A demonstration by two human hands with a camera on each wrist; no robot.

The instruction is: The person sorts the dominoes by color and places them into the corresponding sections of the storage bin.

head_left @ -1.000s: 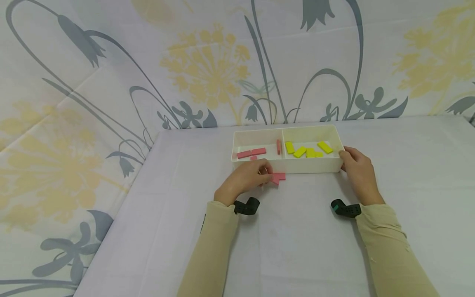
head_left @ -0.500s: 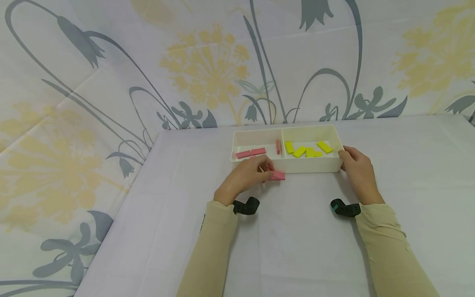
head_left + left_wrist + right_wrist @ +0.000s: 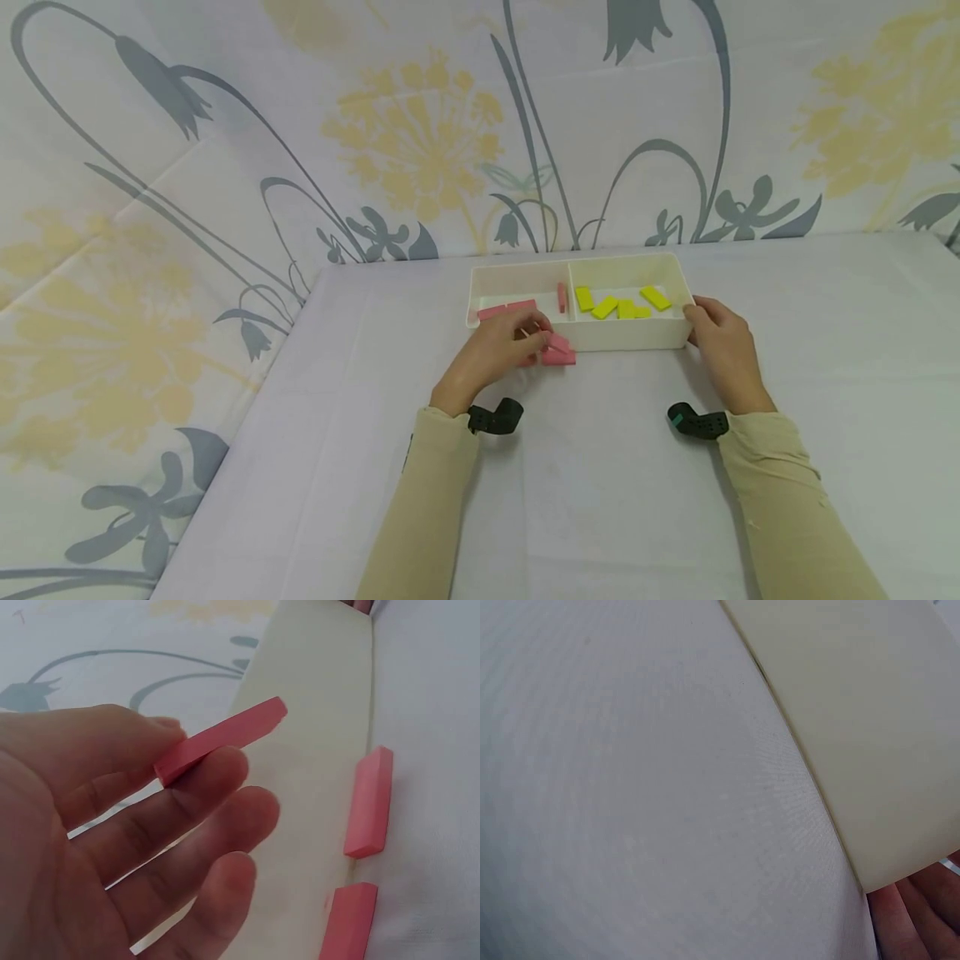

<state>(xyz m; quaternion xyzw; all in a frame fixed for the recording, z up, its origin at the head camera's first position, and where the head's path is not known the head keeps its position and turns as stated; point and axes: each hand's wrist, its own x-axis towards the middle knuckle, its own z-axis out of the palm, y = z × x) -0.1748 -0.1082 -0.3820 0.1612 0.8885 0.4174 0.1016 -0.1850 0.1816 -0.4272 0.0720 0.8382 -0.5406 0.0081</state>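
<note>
My left hand pinches a pink block between thumb and index finger, raised just in front of the white box. The other fingers are half curled and hold nothing. Below it, two more pink blocks lie on the table along the box's front wall; the left wrist view shows an upper pink block and a lower pink block, partly cut off. My right hand grips the box's right end, thumb at the front corner. In the right wrist view only some fingers show beneath that corner.
A divider splits the box. Pink blocks lie in its left compartment, partly behind my left hand, and several yellow blocks lie in the right one. A white cloth covers the table; a flowered cloth hangs behind.
My left hand has picked up one pink block from the table in front of the box and lifted it slightly. The right hand and the box have stayed in place.
</note>
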